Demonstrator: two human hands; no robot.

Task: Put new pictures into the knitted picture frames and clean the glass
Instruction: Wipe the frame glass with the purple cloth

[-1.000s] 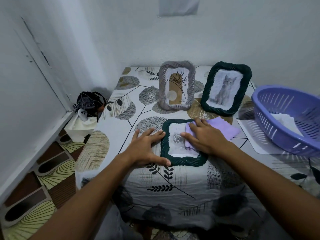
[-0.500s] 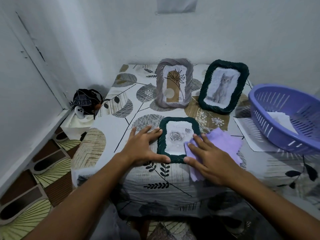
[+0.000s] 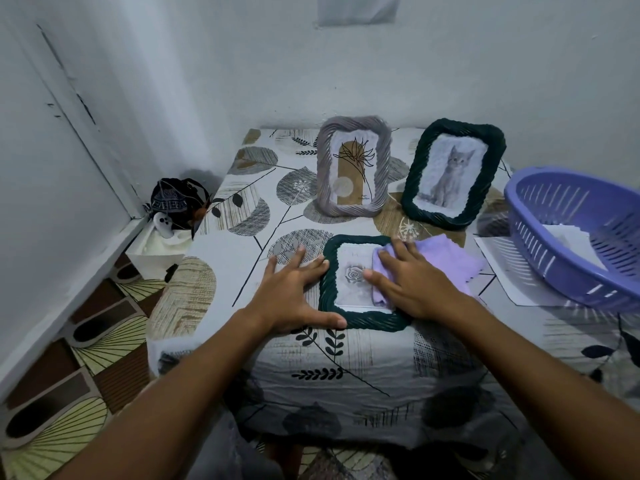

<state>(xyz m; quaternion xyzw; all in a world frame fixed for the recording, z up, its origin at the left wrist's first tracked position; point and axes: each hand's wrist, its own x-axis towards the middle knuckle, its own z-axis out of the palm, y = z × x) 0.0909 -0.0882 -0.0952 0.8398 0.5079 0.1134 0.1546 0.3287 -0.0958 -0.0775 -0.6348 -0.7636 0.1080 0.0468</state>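
A dark green knitted frame (image 3: 367, 321) with a rose picture lies flat near the table's front edge. My left hand (image 3: 294, 292) lies flat with spread fingers against the frame's left side, thumb along its lower edge. My right hand (image 3: 412, 278) presses a purple cloth (image 3: 446, 259) flat onto the right half of the glass. Behind them stand a grey knitted frame (image 3: 353, 164) with a plant drawing and a second dark green frame (image 3: 453, 171) with a kitten picture.
A purple plastic basket (image 3: 571, 237) holding white paper sits at the right on a white sheet (image 3: 502, 271). The table (image 3: 221, 271) carries a leaf-patterned cover. A dark bag (image 3: 176, 202) on a white box stands on the floor by the left wall.
My right hand slid the cloth from the frame's lower right back up onto the glass. The left hand kept its place against the frame.
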